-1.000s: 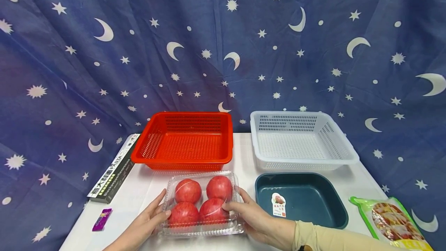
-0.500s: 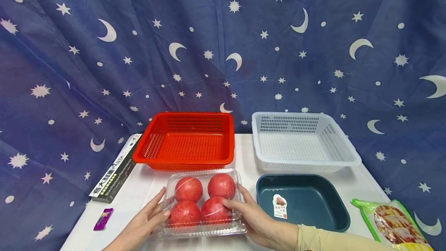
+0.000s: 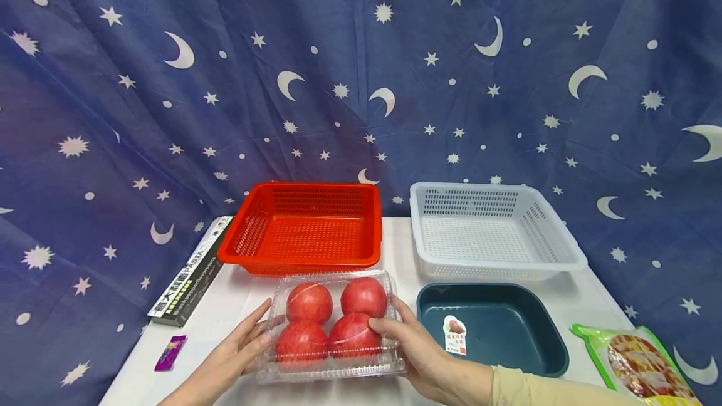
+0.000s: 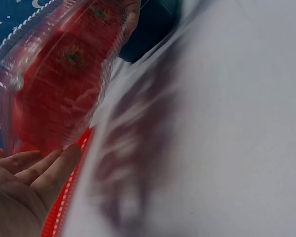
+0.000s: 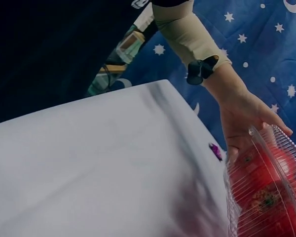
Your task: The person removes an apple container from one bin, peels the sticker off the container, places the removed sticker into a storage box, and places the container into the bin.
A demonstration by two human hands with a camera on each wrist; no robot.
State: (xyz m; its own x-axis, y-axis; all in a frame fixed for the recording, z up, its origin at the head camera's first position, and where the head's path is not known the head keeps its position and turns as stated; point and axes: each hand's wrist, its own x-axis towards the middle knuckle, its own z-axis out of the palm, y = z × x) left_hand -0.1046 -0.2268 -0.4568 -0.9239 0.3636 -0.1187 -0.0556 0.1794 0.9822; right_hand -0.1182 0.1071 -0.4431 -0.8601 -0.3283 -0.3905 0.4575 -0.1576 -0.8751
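A clear plastic clamshell box (image 3: 333,371) with several red apples (image 3: 301,342) inside is held between both hands in the head view. My left hand (image 3: 228,356) grips its left side. In the right wrist view that hand (image 5: 241,116) has its thumb over the box edge and its fingers lower down. Along the right side, my right hand (image 3: 420,356) holds the box with the thumb on top; its other fingers are partly hidden. From the left wrist view the apples (image 4: 64,84) show through the box's underside, raised over the white table (image 4: 237,123), where a shadow falls.
Behind the box stands a red basket (image 3: 299,262), with a white basket (image 3: 496,263) to its right. Nearer is a dark teal tub (image 3: 507,337) bearing a sticker (image 3: 454,335). Around lie a pasta box (image 3: 192,281), a purple packet (image 3: 170,353) and a green food bag (image 3: 637,362).
The box of apples has shifted slightly up and to the right in the head view, both hands moving with it. The whole view has drifted a little too.
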